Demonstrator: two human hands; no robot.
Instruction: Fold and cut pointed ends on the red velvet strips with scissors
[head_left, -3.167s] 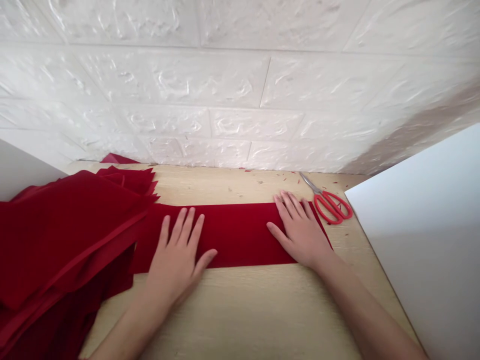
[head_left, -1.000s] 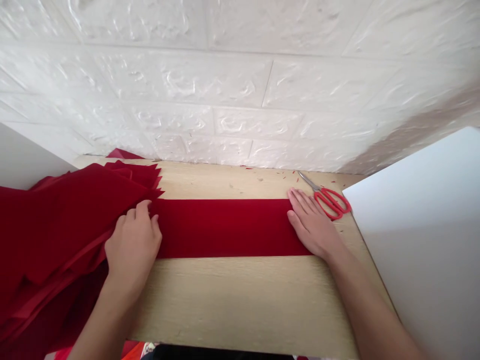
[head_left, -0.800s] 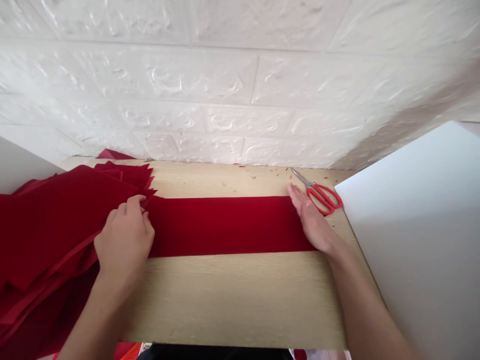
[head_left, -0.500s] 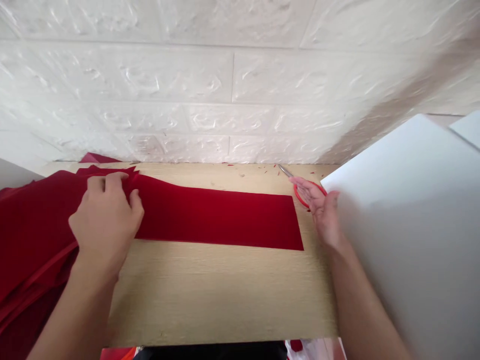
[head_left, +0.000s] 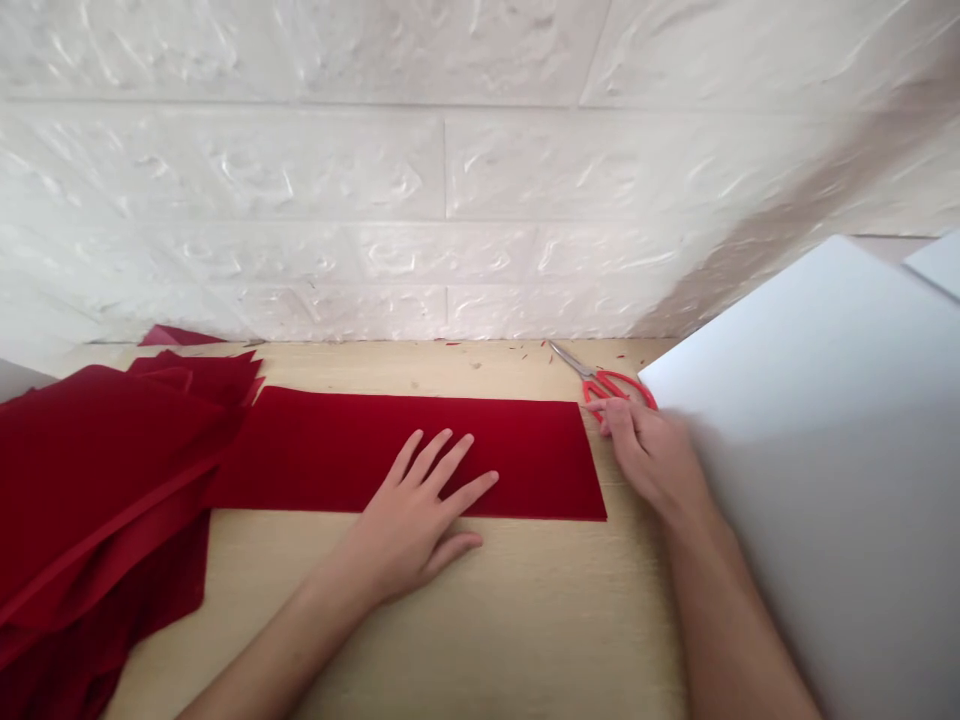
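"Entry one: your left hand point(head_left: 409, 520)?"

"Palm down on a red velvet strip point(head_left: 337, 450), my fingers point(head_left: 450, 465) spread wide."

"Entry two: the right hand point(head_left: 652, 460)?"

"Fingers point(head_left: 619, 420) curled narrow, touching the red handles of the scissors point(head_left: 604, 385); whether they grip, I can't tell. The strip's right end lies just beside them."

"Around the strip?"

"To the left, a pile of red velvet sheets point(head_left: 97, 480) meets its other end. Under it, a pale wooden table point(head_left: 525, 620). Beyond, red snippets point(head_left: 517, 350) and a white foam brick wall point(head_left: 300, 200). To the right, a white board point(head_left: 810, 480), just beside the scissors."
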